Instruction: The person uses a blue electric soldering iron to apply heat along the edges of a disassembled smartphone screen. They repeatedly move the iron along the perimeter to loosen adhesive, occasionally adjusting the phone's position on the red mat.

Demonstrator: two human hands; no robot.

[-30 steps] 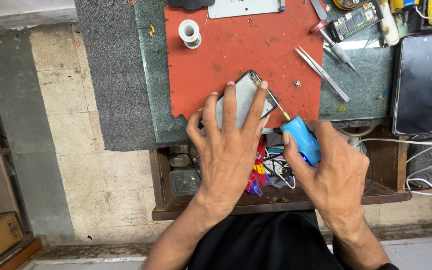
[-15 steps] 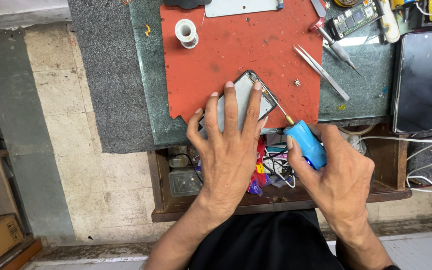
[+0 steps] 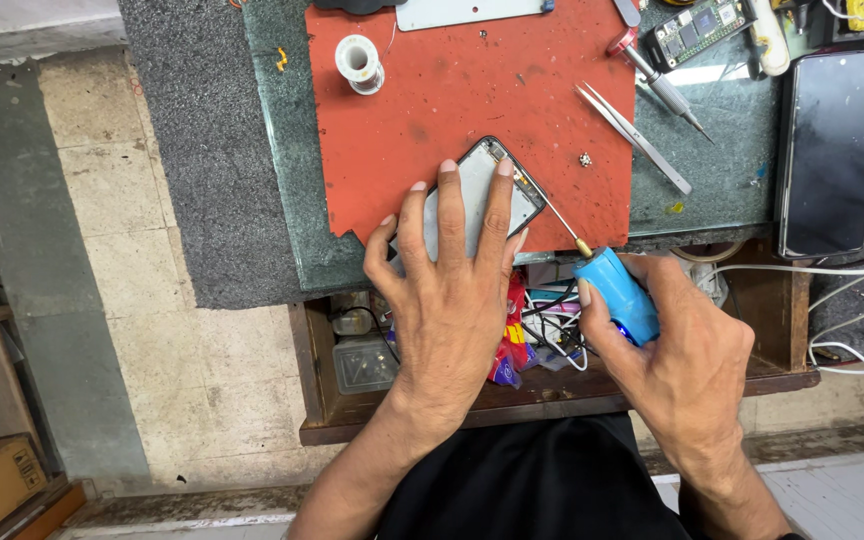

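Note:
My left hand (image 3: 449, 272) lies flat with fingers spread on an opened phone (image 3: 525, 199) at the near edge of a red work mat (image 3: 452, 90). My right hand (image 3: 687, 352) grips the blue handle of a screwdriver (image 3: 619, 294). Its thin shaft runs up and left to the phone's right edge. The phone's lower part is hidden under my fingers.
On the green stone bench (image 3: 722, 180) lie metal tweezers (image 3: 635, 136), a second screwdriver (image 3: 652, 78), a solder spool (image 3: 359, 63), a tiny screw (image 3: 586, 159), a circuit board (image 3: 700, 30) and a dark phone (image 3: 829, 150). An open drawer (image 3: 362, 350) of wires sits below.
The view has shifted slightly. My right hand with the blue screwdriver has moved a little lower and right; my left hand stays pressed on the phone.

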